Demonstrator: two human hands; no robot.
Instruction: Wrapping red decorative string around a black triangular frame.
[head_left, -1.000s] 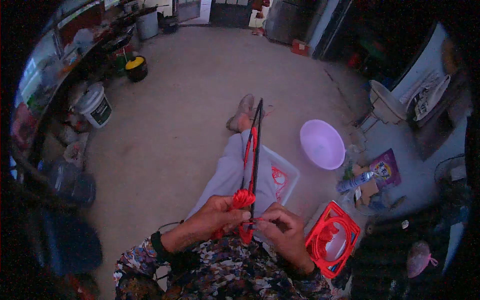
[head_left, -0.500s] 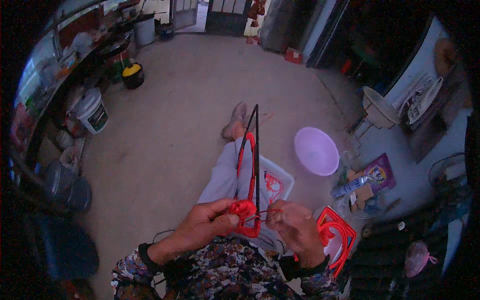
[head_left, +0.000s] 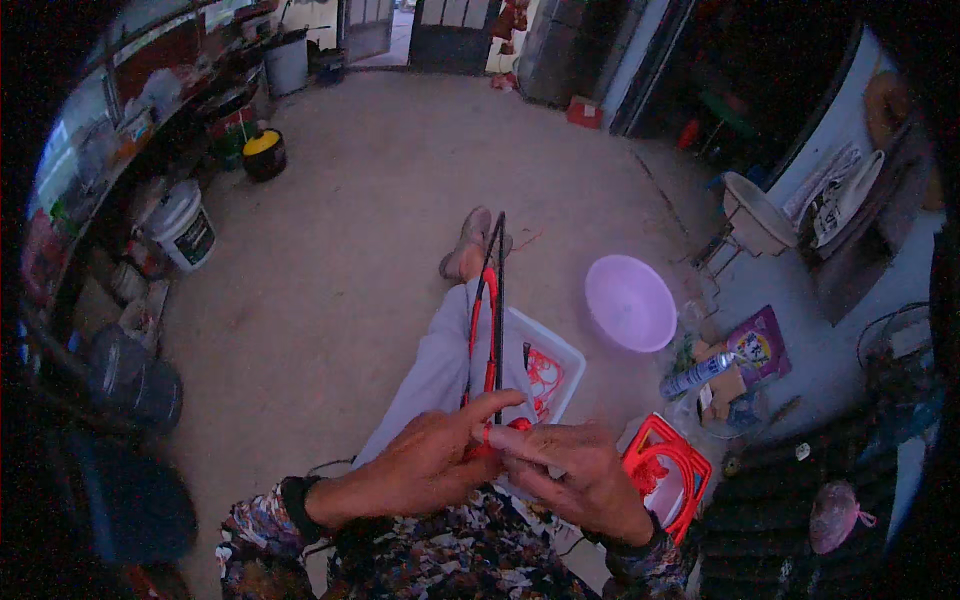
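Note:
A narrow black frame, partly wrapped in red cord, points away from me above my legs. Around its near end, my left hand is closed, its index finger stretched along the top. My right hand meets it there with bent fingers pressed together at the red cord; the exact grip is partly covered by the fingers. A bit of red shows between the two hands. Below the frame stands a white tub with loose red cord inside.
Right of my hand are red-wrapped frames on a container. Farther off stand a lilac basin, a spray can and a purple bag. A white bucket and a yellow-topped black pot line the left side.
My right hand has moved left to meet my left hand at the frame's near end. The left index finger has stretched out, and the frame has shifted slightly left.

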